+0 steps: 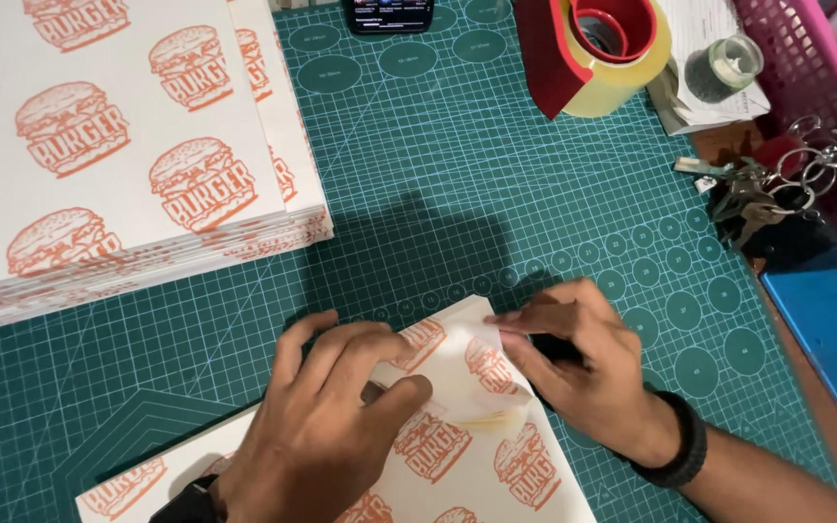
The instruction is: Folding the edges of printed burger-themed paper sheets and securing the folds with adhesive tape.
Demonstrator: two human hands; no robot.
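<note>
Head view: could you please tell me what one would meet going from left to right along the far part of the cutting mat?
Stack of burger-print paper sheets → phone → tape dispenser → small glass jar → pink basket.

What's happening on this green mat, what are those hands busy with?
A person is working on a printed paper sheet lying on a green cutting mat. The left hand presses the sheet flat while the right hand folds over its top corner. A stack of the same printed sheets sits at the upper left, and a tape dispenser and a bunch of keys lie at the upper right.
</note>
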